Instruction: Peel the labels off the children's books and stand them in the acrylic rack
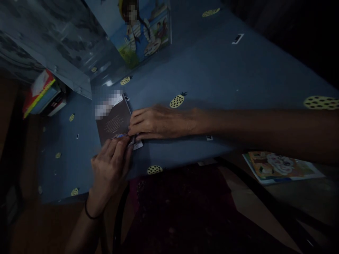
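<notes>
Blue surface, dimly lit. Left hand and right hand meet, fingers bent, at a booklet near the front edge; grip unclear.

Far-left books on pineapple-print tablecloth

A thin, black, rounded band circled the left wrist between seven and eight o'clock. Toward three o'clock, the right forearm was bare. At six o'clock, a dark maroon garment showed faint pale specks, its finer pattern lost in shadow.
</notes>
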`<control>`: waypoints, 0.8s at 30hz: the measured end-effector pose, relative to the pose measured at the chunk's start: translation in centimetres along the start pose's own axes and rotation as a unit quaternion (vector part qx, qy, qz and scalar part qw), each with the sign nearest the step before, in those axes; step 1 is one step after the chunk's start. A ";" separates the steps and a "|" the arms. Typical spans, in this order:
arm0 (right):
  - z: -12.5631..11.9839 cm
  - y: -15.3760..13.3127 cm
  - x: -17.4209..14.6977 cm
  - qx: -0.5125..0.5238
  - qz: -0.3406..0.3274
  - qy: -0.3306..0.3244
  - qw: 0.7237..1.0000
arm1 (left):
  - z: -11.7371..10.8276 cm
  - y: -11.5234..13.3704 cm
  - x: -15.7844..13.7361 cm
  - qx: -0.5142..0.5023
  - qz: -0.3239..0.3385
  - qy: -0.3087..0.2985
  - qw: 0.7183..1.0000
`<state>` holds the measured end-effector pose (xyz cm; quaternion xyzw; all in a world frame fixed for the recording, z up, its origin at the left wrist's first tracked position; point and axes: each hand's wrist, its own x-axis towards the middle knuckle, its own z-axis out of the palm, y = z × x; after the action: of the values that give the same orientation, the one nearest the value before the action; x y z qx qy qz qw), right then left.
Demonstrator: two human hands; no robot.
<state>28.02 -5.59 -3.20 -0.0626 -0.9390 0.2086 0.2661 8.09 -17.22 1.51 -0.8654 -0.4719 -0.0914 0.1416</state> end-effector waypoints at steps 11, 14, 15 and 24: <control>1.2 -1.9 -3.1 -0.091 0.025 0.022 0.995 | -0.2 -0.8 0.0 -0.086 -0.054 -0.016 0.995; 1.2 -1.8 -3.1 -0.067 0.029 -0.003 0.997 | -0.2 -0.8 0.0 -0.091 -0.054 -0.009 0.994; 1.1 -1.8 -3.0 -0.049 0.024 -0.008 0.998 | -0.1 -0.8 0.0 -0.091 -0.053 -0.009 0.994; 0.5 -2.3 -2.6 0.045 0.022 0.032 0.998 | 0.0 -0.7 -0.1 -0.087 -0.055 0.005 0.995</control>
<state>29.98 -8.44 -3.81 -0.0779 -0.9182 0.2542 0.2938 7.41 -16.90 1.55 -0.8468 -0.5080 -0.1446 0.0627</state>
